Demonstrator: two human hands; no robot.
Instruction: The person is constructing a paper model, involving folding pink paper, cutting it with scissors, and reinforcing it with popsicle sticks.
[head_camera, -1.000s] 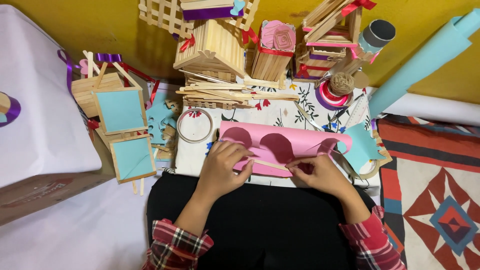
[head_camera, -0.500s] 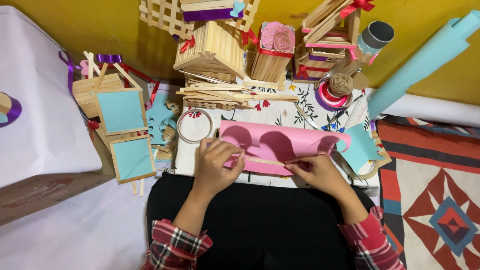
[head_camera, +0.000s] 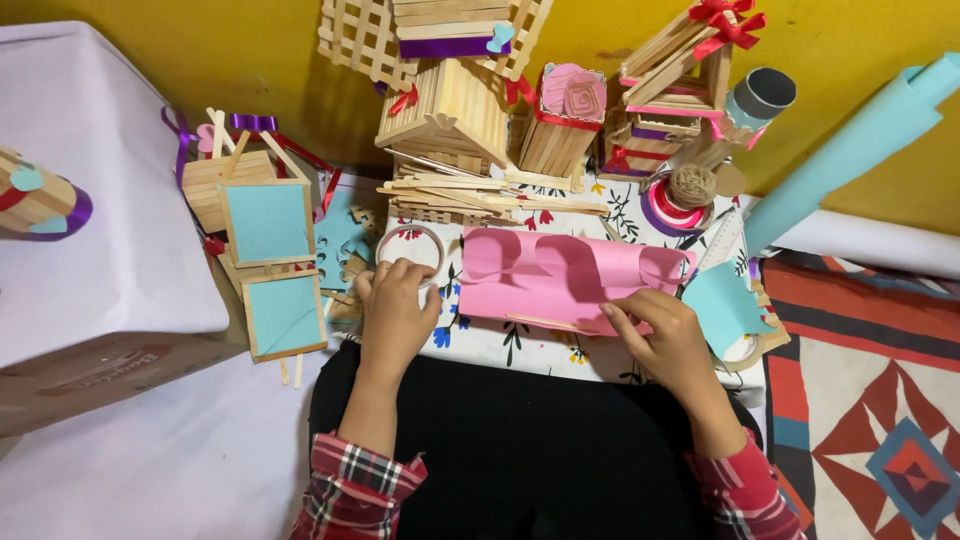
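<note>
The left hand (head_camera: 396, 312) is resting on a white roll of tape (head_camera: 410, 247), its fingers curled over the ring's near edge and gripping it. The tape is lying on a flower-printed cloth (head_camera: 520, 345), just left of a pink paper sheet (head_camera: 560, 280). The right hand (head_camera: 660, 335) is pinching the near right edge of that sheet, thumb and fingers closed on the paper and on a thin wooden stick (head_camera: 545, 322) lying along the sheet's lower edge (whether the stick is stuck to the paper cannot be told). The pink sheet is lying flat in front of the person, with curved cut-outs along its top.

At the left, a brown cardboard box (head_camera: 95, 375) is sitting under a white covering, a red printed mark showing on its near side. Two stick-framed squares with light blue panels (head_camera: 268, 222) are leaning beside it. Behind the sheet, a stick-built little house (head_camera: 445, 105) is standing against the yellow wall, with a ball of twine (head_camera: 692, 184) on a striped ring to the right and a rolled light blue paper (head_camera: 850, 150) slanting at the far right.
</note>
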